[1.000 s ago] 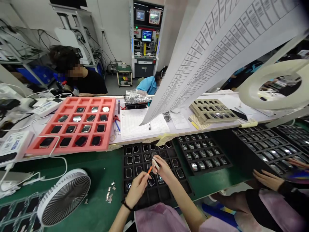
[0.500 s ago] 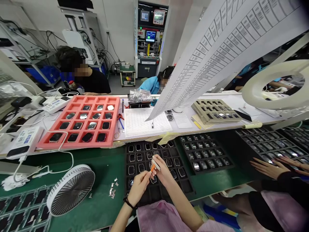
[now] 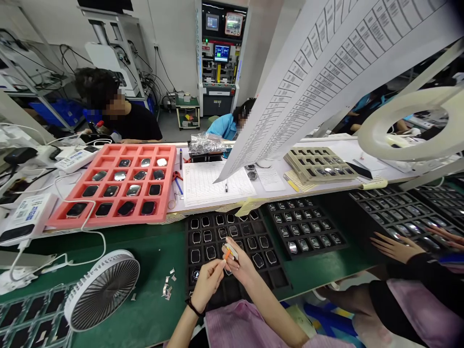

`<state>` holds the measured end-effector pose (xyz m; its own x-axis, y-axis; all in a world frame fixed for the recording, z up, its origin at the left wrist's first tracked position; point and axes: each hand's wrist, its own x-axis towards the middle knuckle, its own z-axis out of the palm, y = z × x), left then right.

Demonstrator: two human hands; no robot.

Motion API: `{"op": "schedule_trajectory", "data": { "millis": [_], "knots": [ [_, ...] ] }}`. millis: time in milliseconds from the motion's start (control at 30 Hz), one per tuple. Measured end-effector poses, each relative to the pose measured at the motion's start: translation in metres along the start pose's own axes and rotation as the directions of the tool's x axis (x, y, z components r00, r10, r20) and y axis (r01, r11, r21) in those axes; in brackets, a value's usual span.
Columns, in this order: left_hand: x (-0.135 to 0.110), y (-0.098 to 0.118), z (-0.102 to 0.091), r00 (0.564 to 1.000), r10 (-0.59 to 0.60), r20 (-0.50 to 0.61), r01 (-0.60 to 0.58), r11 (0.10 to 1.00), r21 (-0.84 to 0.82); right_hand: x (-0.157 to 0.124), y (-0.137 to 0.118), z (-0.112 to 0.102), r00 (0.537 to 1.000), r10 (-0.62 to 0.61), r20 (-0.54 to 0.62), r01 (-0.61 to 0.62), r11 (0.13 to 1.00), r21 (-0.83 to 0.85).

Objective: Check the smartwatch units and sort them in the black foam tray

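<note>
My left hand [image 3: 208,281], with a dark band on the wrist, pinches a thin orange piece [image 3: 227,253], too small to tell its kind. In my right hand [image 3: 242,265] is a small pale, silvery watch part [image 3: 232,250], its fingers curled round it. The orange piece lies against that part, and the two hands nearly meet. Below them is a black compartment tray [image 3: 232,296] with several square watch cases, such as a watch case [image 3: 258,261] to the right of my hands. My hands cover some compartments.
A white fan [image 3: 103,290] and silvery scraps [image 3: 167,286] lie left of the tray. A pink tray [image 3: 166,180] of watches and a hanging printed sheet [image 3: 290,96] are beyond. Right are another black tray [image 3: 302,241] and a co-worker's hand [image 3: 397,247].
The view has shifted slightly. My right hand has tilted the watch part, so more of its face shows beside the orange piece. Both hands keep their hold.
</note>
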<state>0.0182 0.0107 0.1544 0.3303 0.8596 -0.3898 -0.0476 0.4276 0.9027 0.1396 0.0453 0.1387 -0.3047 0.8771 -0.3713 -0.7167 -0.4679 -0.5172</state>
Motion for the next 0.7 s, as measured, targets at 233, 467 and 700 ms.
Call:
{"op": "schedule_trajectory", "data": {
  "millis": [233,467,700],
  "knots": [
    [0.013,-0.017,-0.001,0.992,0.083,-0.097,-0.08,0.996,0.034,-0.004,0.017,-0.006,0.994,-0.055,-0.096,0.046,0.994,-0.096],
    [0.028,-0.048,-0.019,0.952,0.132,-0.277,-0.027,0.935,0.354,0.014,0.017,-0.049,0.906,-0.319,-0.277,0.058,0.743,-0.667],
    [0.005,-0.089,-0.124,0.826,0.004,-0.564,0.345,0.786,0.512,0.056,-0.09,-0.165,0.78,-0.517,-0.354,-0.076,0.483,-0.872]
  ]
}}
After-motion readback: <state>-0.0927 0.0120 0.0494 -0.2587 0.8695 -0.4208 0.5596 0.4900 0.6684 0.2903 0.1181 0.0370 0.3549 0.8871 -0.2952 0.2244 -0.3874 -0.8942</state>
